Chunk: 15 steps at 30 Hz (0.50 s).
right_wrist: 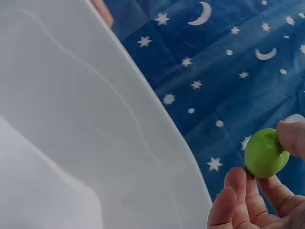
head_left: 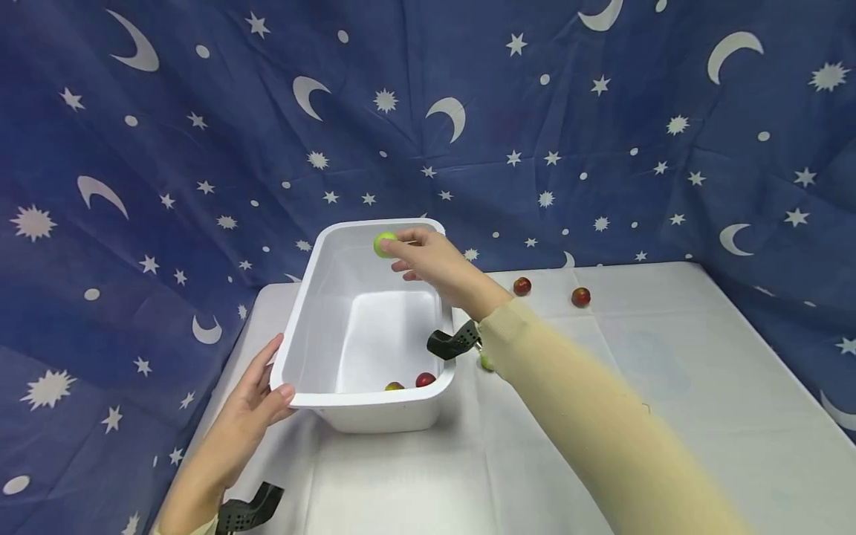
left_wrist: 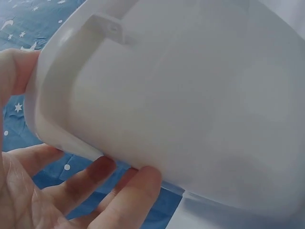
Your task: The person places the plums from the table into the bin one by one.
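Note:
A white plastic basin (head_left: 371, 400) stands tilted on the table, its near end raised. My left hand (head_left: 244, 416) grips its near left corner, thumb over the rim and fingers outside; the left wrist view shows the fingertips (left_wrist: 147, 179) against the basin's outer side. Over the basin's far right part, my right hand (head_left: 431, 260) pinches a small green apple (right_wrist: 264, 153) between thumb and fingers. Inside the basin, by the near wall, lie a red apple (head_left: 425, 380) and a yellowish-red one (head_left: 394, 386), both partly hidden by the rim.
Two red apples (head_left: 522, 286) (head_left: 580, 297) lie on the white-covered table (head_left: 669, 386) to the right of the basin. A green apple (head_left: 486, 362) there is partly hidden by my right sleeve. Behind hangs a blue cloth (head_left: 374, 59) with moons and stars.

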Motion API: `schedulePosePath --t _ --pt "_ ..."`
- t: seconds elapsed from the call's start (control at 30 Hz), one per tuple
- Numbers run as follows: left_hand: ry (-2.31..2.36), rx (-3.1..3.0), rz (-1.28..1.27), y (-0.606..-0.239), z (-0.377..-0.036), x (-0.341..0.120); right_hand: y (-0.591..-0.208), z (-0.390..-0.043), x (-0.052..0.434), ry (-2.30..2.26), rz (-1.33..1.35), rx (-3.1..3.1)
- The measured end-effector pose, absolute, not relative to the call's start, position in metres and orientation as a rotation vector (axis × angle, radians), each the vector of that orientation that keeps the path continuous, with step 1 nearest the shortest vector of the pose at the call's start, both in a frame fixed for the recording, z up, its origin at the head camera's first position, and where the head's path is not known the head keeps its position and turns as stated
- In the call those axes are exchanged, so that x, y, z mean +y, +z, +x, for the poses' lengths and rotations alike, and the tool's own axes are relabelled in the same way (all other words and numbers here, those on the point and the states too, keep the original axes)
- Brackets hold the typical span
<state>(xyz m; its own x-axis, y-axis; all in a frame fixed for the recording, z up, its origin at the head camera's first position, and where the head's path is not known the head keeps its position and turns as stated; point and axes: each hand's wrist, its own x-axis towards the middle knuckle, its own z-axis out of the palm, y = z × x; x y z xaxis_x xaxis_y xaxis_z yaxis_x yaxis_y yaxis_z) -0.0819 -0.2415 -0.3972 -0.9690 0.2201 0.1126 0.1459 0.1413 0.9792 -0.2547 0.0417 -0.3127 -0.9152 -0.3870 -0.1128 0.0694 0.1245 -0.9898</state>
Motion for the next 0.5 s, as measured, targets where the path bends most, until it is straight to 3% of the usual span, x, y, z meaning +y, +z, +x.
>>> schedulePosePath --t 0.5 --pt "2.004 2.337 0.406 -0.4 -0.082 -0.243 -0.334 -0.248 0.015 -1.344 -0.419 2.164"
